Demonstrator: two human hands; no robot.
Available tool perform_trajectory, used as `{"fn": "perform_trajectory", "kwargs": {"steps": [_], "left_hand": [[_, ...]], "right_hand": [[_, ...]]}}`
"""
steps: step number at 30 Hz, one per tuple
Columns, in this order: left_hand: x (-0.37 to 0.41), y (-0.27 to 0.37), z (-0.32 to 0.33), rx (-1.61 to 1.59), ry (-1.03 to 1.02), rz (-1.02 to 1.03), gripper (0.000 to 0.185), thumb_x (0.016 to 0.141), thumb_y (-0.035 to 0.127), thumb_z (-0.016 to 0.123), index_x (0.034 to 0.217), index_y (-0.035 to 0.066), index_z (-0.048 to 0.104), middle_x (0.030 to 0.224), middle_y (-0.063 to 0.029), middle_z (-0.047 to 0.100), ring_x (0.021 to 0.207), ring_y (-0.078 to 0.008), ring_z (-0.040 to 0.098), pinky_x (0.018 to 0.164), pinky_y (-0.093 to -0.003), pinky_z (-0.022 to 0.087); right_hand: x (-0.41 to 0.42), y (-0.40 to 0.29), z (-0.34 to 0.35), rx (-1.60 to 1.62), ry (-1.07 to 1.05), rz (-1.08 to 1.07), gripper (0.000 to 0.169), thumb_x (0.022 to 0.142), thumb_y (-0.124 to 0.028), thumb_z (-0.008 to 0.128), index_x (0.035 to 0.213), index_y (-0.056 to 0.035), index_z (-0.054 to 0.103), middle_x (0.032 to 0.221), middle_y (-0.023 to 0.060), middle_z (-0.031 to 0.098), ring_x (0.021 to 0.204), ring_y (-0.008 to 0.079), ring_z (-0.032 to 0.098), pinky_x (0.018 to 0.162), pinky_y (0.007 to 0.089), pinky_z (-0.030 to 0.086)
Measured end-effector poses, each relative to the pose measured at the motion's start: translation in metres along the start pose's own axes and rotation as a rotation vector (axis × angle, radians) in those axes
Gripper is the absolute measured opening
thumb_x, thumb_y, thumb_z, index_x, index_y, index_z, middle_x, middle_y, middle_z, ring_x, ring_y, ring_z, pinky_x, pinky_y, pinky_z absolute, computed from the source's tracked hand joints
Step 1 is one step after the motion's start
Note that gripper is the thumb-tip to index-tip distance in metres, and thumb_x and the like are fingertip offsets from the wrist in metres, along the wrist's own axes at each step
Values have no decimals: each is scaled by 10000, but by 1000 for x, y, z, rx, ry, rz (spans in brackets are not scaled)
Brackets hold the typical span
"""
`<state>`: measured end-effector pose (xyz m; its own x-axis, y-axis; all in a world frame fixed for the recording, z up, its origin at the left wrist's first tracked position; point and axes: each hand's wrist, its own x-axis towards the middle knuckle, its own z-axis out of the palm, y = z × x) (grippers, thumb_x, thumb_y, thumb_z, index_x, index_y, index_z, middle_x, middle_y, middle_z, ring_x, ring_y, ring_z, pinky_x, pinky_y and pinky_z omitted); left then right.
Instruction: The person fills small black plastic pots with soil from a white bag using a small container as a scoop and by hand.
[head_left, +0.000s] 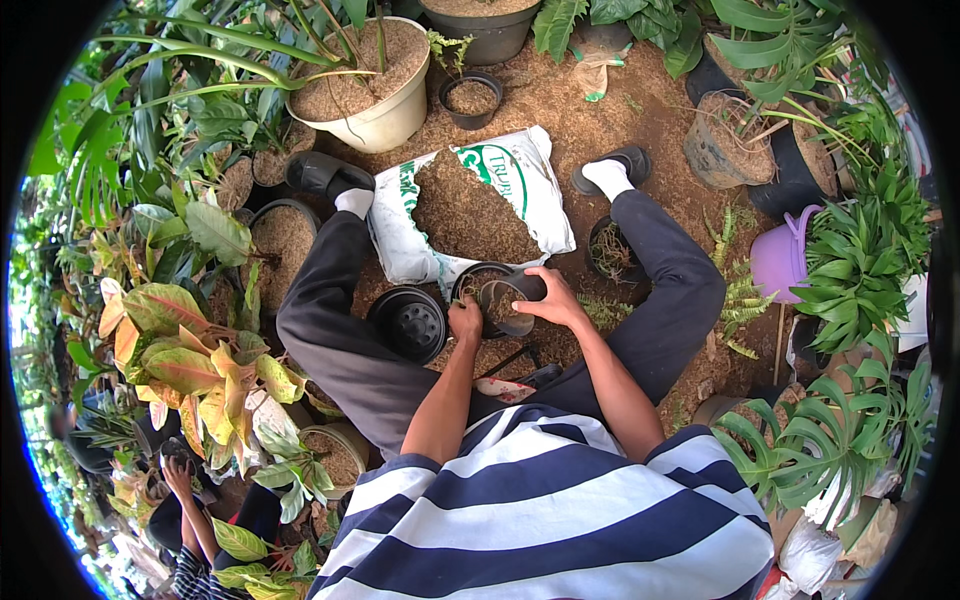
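My right hand (553, 299) grips a small dark plastic pot (508, 306), tilted, with some soil inside. Its mouth is over a second black pot (491, 271) standing between my legs. At that lower pot's left rim is my left hand (466, 318), its fingers pinched together by a bit of plant or roots; what exactly they hold is unclear. Just beyond lies a torn-open white plastic sack (536, 187) full of brown potting mix (476, 214). An empty black pot (407, 326) with drainage holes rests to the left, against my thigh.
A black pot with thin stems (615, 250) stands by my right leg. Ahead are a small black pot (471, 100) and a large cream planter (375, 105). A purple pot (780, 255) and several leafy plants line the right. Another person's hand (178, 476) shows at lower left.
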<state>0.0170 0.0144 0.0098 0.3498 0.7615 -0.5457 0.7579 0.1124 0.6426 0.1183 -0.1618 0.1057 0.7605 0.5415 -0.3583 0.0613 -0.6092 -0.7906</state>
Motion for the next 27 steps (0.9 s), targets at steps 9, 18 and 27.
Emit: {"fn": "perform_trajectory", "kwargs": {"steps": [9,18,27], "left_hand": [[5,-4,1,21,-41,-36,508,884,348,542,1188,-54,609,1123,-309,627,1082,-457,585,946,-479,429],[5,0,-2,56,-104,-80,527,892,355,528,1231,-44,584,1205,-287,600,1129,-457,559,960,-487,418],[6,-3,0,25,-132,-78,522,907,352,528,1224,-59,576,1219,-292,589,1137,-453,554,955,-485,418]], "right_hand": [[0,0,-1,5,-92,12,854,653,-485,829,1329,-86,491,1331,234,464,1259,372,451,1023,447,395],[2,3,1,-7,-110,5,860,667,-496,817,1340,-80,482,1337,238,464,1251,376,461,1018,453,401],[1,1,-1,14,-127,22,862,674,-505,810,1347,-83,476,1342,245,456,1269,384,441,1026,460,389]]}}
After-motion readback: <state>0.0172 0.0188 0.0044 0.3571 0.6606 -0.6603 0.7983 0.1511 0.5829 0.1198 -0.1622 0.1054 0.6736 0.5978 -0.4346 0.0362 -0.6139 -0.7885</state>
